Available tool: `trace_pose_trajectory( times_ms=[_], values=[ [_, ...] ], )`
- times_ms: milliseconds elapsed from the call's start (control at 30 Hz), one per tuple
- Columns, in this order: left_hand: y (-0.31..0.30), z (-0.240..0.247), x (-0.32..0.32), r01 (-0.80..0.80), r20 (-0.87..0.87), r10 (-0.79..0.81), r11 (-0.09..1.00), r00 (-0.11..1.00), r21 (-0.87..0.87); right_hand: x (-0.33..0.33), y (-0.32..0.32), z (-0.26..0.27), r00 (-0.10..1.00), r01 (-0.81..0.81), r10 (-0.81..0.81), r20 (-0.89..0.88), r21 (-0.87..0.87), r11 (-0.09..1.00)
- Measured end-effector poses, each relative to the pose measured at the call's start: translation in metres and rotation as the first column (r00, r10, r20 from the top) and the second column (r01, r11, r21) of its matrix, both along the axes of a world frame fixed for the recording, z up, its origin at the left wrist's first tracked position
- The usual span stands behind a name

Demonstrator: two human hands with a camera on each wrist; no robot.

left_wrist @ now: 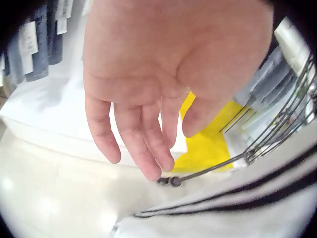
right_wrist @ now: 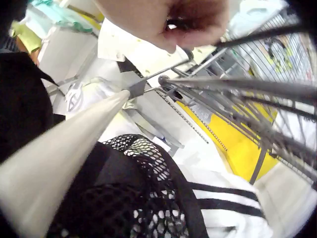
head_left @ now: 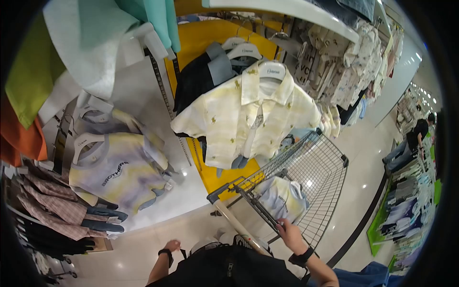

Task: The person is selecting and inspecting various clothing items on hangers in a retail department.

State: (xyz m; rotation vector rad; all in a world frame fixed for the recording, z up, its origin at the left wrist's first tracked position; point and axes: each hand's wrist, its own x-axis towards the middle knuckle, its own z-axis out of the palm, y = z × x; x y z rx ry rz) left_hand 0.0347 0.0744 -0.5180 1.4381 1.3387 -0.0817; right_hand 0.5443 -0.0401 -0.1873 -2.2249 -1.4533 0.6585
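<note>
My left hand (head_left: 172,246) hangs low in front of the body, holding nothing; in the left wrist view the left hand (left_wrist: 163,69) has loosely bent fingers pointing down. My right hand (head_left: 291,237) grips the dark wire edge of the shopping cart (head_left: 330,191), just beyond its pale handle bar (head_left: 236,225). Curled fingers of the right hand (right_wrist: 183,22) show at the top of the right wrist view, around a dark bar. Inside the cart lies a purple and yellow shirt (head_left: 282,198) with a white hanger.
Ahead hangs a pale yellow collared shirt (head_left: 229,110). A tie-dye "BROTHERS" shirt (head_left: 114,167) hangs at left, above plaid garments (head_left: 52,201). Patterned clothes (head_left: 344,71) hang at upper right. A person (head_left: 413,138) stands beside the far-right rack (head_left: 406,210). Tiled floor (head_left: 119,258) shows below.
</note>
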Motion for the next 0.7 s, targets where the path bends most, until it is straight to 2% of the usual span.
trace_pose_trajectory(
  times_ms=[33,100,167,200,233,300,333,367,400,433,467,533,600,700],
  values=[
    [-0.017,0.015,0.003,-0.028,-0.049,0.023,0.994,0.999,-0.108,0.002,0.001,-0.006,0.994,-0.012,0.013,0.109,-0.016,1.000],
    [-0.041,0.035,0.004,-0.005,-0.181,-0.044,0.966,0.982,-0.259,0.006,0.002,-0.003,0.989,0.014,-0.014,0.147,-0.001,1.000],
    [-0.051,0.033,-0.003,0.198,-0.080,-0.208,0.973,0.975,-0.114,0.006,0.001,-0.003,0.954,0.156,-0.167,0.250,0.064,0.986],
    [-0.052,0.031,-0.005,0.196,-0.083,-0.207,0.973,0.975,-0.121,0.005,0.001,-0.001,0.949,0.201,-0.229,0.218,0.142,0.969],
    [-0.049,0.028,-0.003,0.240,-0.087,-0.249,0.965,0.964,-0.107,0.002,-0.002,-0.003,0.949,0.201,-0.227,0.219,0.135,0.970],
    [-0.039,0.013,0.004,0.085,-0.091,-0.098,0.987,0.991,-0.139,-0.002,-0.010,-0.008,0.931,0.162,-0.187,0.314,0.104,0.981],
    [-0.028,0.013,0.007,0.082,-0.090,-0.096,0.985,0.991,-0.149,0.002,-0.012,-0.011,0.927,0.157,-0.199,0.318,0.152,0.976],
    [-0.016,0.016,0.010,-0.087,0.103,0.109,0.975,0.989,-0.203,0.002,-0.017,-0.010,0.929,0.153,-0.191,0.317,0.139,0.978],
    [-0.001,0.020,0.012,-0.239,0.275,0.317,0.929,0.908,-0.281,0.000,-0.019,-0.008,0.935,0.170,-0.198,0.294,0.118,0.978],
    [0.013,0.017,0.017,-0.197,0.373,0.228,0.973,0.899,-0.118,-0.001,-0.020,-0.007,0.940,0.186,-0.207,0.273,0.103,0.977],
    [0.028,0.031,0.026,-0.164,0.373,0.166,0.986,0.913,-0.037,-0.001,-0.022,-0.007,0.939,0.197,-0.209,0.271,0.072,0.978],
    [0.052,0.092,0.054,-0.039,0.192,0.003,0.982,0.981,0.184,-0.005,-0.031,-0.004,0.940,0.186,-0.196,0.279,0.063,0.981],
    [0.067,0.143,0.081,0.059,0.164,-0.121,0.938,0.979,0.340,-0.012,-0.037,-0.002,0.941,0.179,-0.190,0.281,0.063,0.982],
    [0.075,0.205,0.132,0.019,0.351,-0.154,0.934,0.924,0.357,-0.026,-0.049,0.001,0.940,0.204,-0.207,0.271,0.041,0.978]
  ],
)
